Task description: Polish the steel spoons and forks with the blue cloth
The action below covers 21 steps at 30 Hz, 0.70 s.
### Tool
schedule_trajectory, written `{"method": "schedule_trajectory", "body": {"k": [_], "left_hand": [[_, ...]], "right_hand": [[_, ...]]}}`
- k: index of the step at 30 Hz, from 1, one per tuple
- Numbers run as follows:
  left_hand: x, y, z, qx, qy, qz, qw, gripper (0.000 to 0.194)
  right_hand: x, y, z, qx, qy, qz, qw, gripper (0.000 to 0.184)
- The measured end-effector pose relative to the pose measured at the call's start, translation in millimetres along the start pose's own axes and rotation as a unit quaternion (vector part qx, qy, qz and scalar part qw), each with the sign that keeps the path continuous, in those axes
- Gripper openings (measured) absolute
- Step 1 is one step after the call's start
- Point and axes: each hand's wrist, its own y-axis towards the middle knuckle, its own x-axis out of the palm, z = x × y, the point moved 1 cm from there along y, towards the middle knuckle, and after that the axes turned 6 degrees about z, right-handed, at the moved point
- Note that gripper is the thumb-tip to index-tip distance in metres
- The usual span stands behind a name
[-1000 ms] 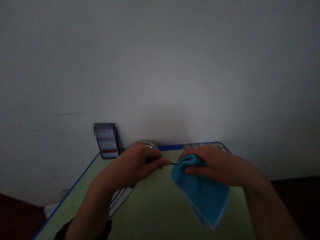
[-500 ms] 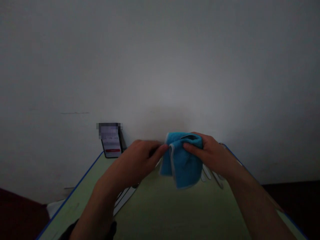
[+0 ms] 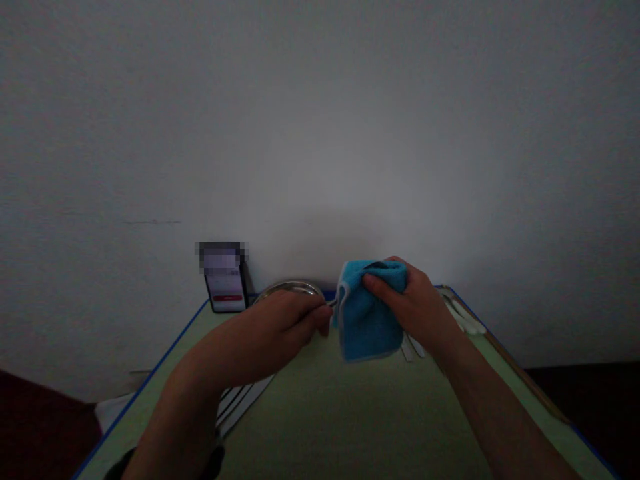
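Left hand (image 3: 287, 327) clenching a thin metal utensil (image 3: 331, 303), fingers curled around it; right hand (image 3: 420, 303) pinching a blue cloth (image 3: 373, 320), thumb in front. Utensil is running into the cloth above the table (image 3: 345, 413), far end unclear. Round metal dish (image 3: 295, 286) is sitting at far edge, phone (image 3: 227, 283) standing near far left corner, cutlery (image 3: 465, 318) lying along right edge.
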Motion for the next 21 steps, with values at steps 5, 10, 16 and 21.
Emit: {"method": "schedule_trajectory", "body": {"k": [5, 10, 16, 21], "left_hand": [[-0.2, -2.1, -2.2, -0.009, -0.023, 0.001, 1.0, 0.032], [-3.6, -3.8, -2.5, -0.014, -0.011, 0.012, 1.0, 0.035], [-6.3, -7.6, -3.5, -0.004, 0.002, -0.036, 0.999, 0.036], [-6.1, -5.1, 0.4, 0.046, 0.021, -0.029, 0.998, 0.031]], "right_hand": [[7.6, -2.8, 0.9, -0.019, 0.065, -0.035, 0.997, 0.026], [9.7, -4.6, -0.3, -0.061, 0.073, -0.034, 0.995, 0.02], [-4.7, -8.4, -6.7, -0.13, -0.068, -0.242, 0.959, 0.018], [-13.6, -12.7, -10.8, -0.149, -0.158, -0.315, 0.924, 0.019]]}}
